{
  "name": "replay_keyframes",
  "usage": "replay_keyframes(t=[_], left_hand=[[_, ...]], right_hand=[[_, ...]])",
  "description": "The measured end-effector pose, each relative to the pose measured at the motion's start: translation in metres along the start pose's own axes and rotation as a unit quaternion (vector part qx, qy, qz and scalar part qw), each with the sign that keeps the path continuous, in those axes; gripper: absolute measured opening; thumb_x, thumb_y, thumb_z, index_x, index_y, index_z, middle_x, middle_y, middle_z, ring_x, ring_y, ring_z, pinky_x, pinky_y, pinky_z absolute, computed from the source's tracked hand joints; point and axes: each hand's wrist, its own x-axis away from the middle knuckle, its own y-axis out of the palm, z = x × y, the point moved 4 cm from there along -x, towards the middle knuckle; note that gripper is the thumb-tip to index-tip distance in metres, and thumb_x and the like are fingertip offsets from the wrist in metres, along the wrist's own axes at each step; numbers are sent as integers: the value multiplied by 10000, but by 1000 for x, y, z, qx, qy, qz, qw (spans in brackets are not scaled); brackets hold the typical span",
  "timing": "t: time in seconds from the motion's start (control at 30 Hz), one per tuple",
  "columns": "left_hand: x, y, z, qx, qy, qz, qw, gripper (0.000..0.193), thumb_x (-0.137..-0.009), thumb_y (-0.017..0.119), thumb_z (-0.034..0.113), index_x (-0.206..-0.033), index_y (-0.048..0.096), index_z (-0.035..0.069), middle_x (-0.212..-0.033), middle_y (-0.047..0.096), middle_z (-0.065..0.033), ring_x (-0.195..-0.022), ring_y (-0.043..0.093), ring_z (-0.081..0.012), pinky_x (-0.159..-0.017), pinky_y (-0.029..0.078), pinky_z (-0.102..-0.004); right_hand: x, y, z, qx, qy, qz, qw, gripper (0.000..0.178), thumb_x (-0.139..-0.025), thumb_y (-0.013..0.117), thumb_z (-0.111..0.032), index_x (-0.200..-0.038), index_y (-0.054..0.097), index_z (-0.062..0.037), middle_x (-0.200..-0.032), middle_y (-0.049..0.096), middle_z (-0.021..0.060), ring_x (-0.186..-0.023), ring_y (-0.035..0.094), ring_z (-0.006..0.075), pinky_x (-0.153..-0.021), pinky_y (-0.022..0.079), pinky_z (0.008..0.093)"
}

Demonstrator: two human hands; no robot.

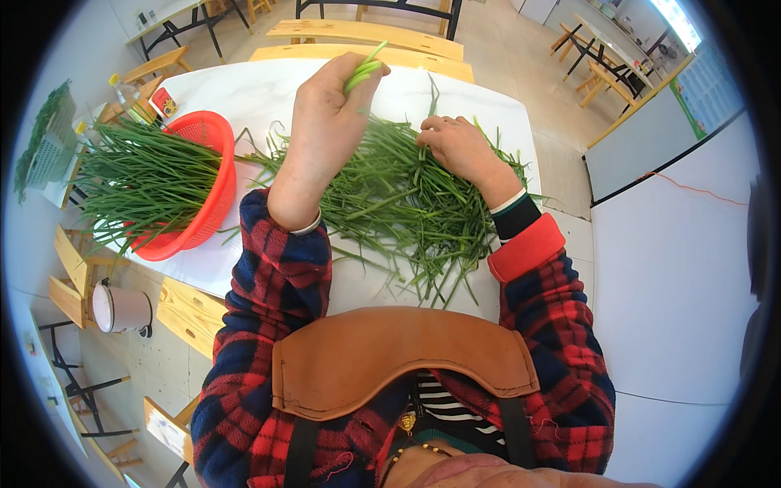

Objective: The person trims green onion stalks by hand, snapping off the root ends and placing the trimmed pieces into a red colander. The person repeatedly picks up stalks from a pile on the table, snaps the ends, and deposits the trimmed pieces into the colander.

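Observation:
My left hand (pixel 329 114) is raised above the table, its fingers closed round a few chive stalks whose pale green ends (pixel 364 75) poke out past the thumb. Beneath and beside it, a loose heap of green chives (pixel 407 195) spreads across the white tabletop. At the heap's far right side my right hand (pixel 462 148) rests with bent fingers on the stalks; whether it grips any is hidden. On the left, a red plastic basket (pixel 213 203) holds a large bunch of long chives (pixel 150 175) laid the same way, their tips hanging over its left rim.
The white table (pixel 268 85) has wooden benches (pixel 366 37) along its far side and another bench (pixel 189 313) at the near left. A small red box (pixel 164 102) and a bottle (pixel 126 93) stand behind the basket. A lidded bin (pixel 122 307) is on the floor; white cabinets (pixel 667 285) stand right.

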Motion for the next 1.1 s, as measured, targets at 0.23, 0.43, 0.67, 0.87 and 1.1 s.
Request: replay_keyframes(t=[0.23, 0.43, 0.67, 0.87, 1.1], left_hand=[[0, 6, -2, -3, 13, -4, 1000, 254, -1040, 606, 259, -1036, 696, 21, -745, 518, 65, -683, 383, -29, -587, 318, -211], [1, 6, -4, -25, -39, -37, 998, 263, -1033, 617, 274, -1038, 703, 26, -797, 570, 56, -748, 451, -33, -669, 384, -210], [4, 19, -7, 48, -62, -81, 994, 209, -1000, 667, 217, -1073, 704, 24, -792, 578, 62, -742, 478, -30, -638, 393, -198], [7, 24, 4, -66, 20, -143, 987, 261, -872, 759, 89, -1113, 692, 16, -900, 611, -55, -793, 579, -174, -697, 485, -299], [15, 43, 11, -105, 72, -167, 978, 329, -818, 738, 90, -1136, 654, 73, -931, 624, -120, -828, 636, -353, -731, 518, -408]], right_hand=[[2, 4, -5, 21, -9, -2, 1000, 206, -831, 618, -62, -982, 718, -159, -1144, 663, 40, -1065, 650, 246, -911, 470, 391], [-4, -19, -1, -122, 37, 57, 990, 180, -846, 672, -49, -996, 713, -141, -1044, 684, 34, -945, 665, 198, -860, 502, 337], [-8, -57, -16, -637, 87, 207, 737, 146, -948, 698, -90, -1082, 689, -33, -1010, 684, -5, -917, 611, 70, -832, 496, 230], [-3, -77, -41, -620, 68, 207, 753, 159, -944, 686, -62, -1094, 690, -8, -996, 699, 4, -911, 629, 69, -830, 505, 225], [9, -70, -48, -632, 131, 225, 730, 153, -955, 646, -29, -1094, 687, 19, -984, 719, 47, -884, 667, 102, -797, 536, 234]])
